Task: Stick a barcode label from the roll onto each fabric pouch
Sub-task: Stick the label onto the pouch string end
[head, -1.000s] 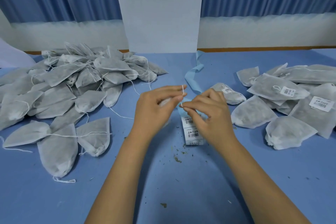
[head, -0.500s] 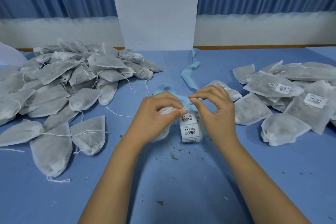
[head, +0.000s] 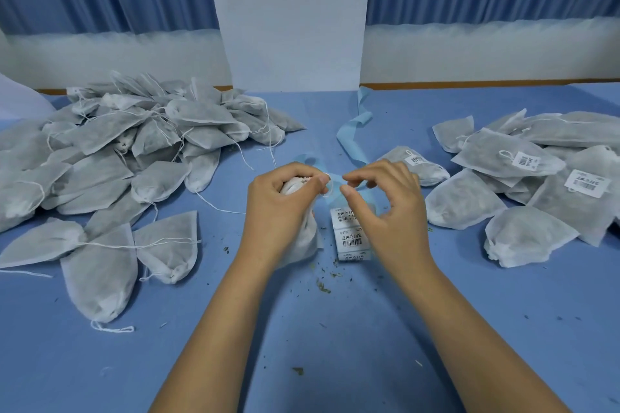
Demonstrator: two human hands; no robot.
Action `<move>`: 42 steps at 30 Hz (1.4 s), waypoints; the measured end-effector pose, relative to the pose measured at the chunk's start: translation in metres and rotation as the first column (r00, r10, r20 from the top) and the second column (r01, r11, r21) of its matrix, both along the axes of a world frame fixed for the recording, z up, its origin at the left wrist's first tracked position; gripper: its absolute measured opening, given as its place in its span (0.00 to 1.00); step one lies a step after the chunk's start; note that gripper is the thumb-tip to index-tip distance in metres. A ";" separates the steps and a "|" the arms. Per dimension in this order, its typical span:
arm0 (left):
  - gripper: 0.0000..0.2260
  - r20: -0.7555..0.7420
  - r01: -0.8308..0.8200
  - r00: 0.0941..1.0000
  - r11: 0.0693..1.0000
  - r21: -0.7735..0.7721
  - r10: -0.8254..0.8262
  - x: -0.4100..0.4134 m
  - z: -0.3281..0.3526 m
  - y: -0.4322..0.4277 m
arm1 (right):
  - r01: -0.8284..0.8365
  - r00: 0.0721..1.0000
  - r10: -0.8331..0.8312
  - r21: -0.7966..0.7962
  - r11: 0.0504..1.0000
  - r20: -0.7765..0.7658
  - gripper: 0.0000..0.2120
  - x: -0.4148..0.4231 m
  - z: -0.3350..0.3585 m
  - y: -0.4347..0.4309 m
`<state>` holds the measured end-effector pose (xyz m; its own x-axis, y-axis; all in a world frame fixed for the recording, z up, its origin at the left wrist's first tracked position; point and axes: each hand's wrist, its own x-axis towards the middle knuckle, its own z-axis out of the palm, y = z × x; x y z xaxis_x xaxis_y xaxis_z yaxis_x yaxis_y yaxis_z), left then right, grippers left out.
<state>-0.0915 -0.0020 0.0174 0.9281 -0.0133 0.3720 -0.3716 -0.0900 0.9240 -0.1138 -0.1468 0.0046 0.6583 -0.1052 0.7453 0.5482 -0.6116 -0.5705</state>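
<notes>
**Pouch gripped by its neck, drawstring at the fingertips**

The left hand is curled round the gathered neck of a fabric pouch. Its fingers are wrapped tight, and thumb and forefinger pinch the white drawstring where it leaves the opening. The pouch's puckered mouth points up and away from the person. Its body trails down towards them under the palm, so its long axis runs near to far.

The right hand hovers just beside it, its fingers arched and loosely curled. Its thumb and forefinger tips are close together at the string loop, but I cannot tell whether they actually grip it.

Between the two wrists the label roll lies on the blue tabletop, barcodes facing up. Its pale blue backing strip snakes away towards the far edge. A heap of unlabelled pouches sits to the left, and the labelled pouches are piled to the right.
</notes>
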 end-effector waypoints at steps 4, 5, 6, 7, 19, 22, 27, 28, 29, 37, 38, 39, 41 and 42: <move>0.09 -0.008 0.057 0.998 0.998 0.015 -0.057 -0.004 -0.001 -0.005 | 0.020 0.997 -0.018 -0.029 0.999 0.078 0.07 -0.001 -0.002 0.002; 0.09 -0.010 0.062 0.998 0.998 0.017 -0.062 -0.004 -0.002 -0.006 | 0.039 0.995 -0.036 -0.039 0.998 0.090 0.06 0.000 -0.003 0.003; 0.09 -0.015 0.069 0.998 0.997 0.017 -0.069 -0.004 -0.002 -0.006 | 0.066 0.992 -0.060 -0.048 0.997 0.107 0.05 0.001 -0.003 0.002; 0.09 -0.023 0.077 0.997 0.997 0.015 -0.077 -0.004 -0.002 -0.007 | 0.093 0.988 -0.086 -0.055 0.994 0.126 0.05 0.001 -0.004 0.002; 0.12 -0.076 0.102 0.992 0.995 0.011 -0.101 -0.007 0.001 -0.009 | 0.164 0.973 -0.150 -0.068 0.984 0.174 0.03 0.002 -0.004 -0.001; 0.11 -0.078 0.091 0.993 0.996 0.015 -0.090 -0.007 0.001 -0.009 | 0.119 0.981 -0.107 -0.061 0.991 0.162 0.03 0.002 -0.004 -0.001; 0.10 -0.084 0.074 0.994 0.997 0.025 -0.071 -0.006 0.000 -0.008 | 0.093 0.988 -0.087 -0.045 0.995 0.127 0.04 0.003 -0.004 -0.002; 0.09 -0.087 0.072 0.994 0.997 0.019 -0.070 -0.006 0.000 -0.008 | 0.092 0.989 -0.086 -0.043 0.995 0.122 0.04 0.003 -0.004 -0.003; 0.08 -0.089 0.069 0.994 0.997 0.018 -0.067 -0.005 0.000 -0.008 | 0.090 0.990 -0.085 -0.041 0.995 0.116 0.04 0.003 -0.004 -0.003; 0.09 -0.106 0.036 0.994 0.999 0.029 -0.033 -0.004 0.001 -0.008 | 0.068 0.994 -0.071 0.042 0.997 0.086 0.05 0.001 -0.002 -0.003; 0.08 -0.108 0.037 0.994 0.999 0.024 -0.034 -0.005 0.001 -0.008 | 0.063 0.993 -0.066 0.031 0.998 0.097 0.05 0.001 -0.002 -0.003; 0.08 -0.107 0.041 0.993 0.999 0.020 -0.038 -0.005 0.001 -0.008 | 0.059 0.992 -0.059 0.003 0.998 0.113 0.05 0.001 -0.002 -0.003; 0.09 -0.107 0.055 0.993 0.998 0.016 -0.053 -0.006 0.001 -0.008 | 0.070 0.986 -0.057 -0.079 0.994 0.155 0.05 0.001 -0.003 -0.001; 0.10 -0.110 0.060 0.992 0.998 0.015 -0.058 -0.006 0.001 -0.008 | 0.083 0.983 -0.063 -0.113 0.990 0.175 0.05 0.002 -0.004 -0.001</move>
<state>-0.0978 -0.0098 0.0184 0.9606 -0.0755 0.2675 -0.2737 -0.0878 0.9578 -0.1120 -0.1476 0.0010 0.5146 -0.0519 0.8559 0.5825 -0.7113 -0.3933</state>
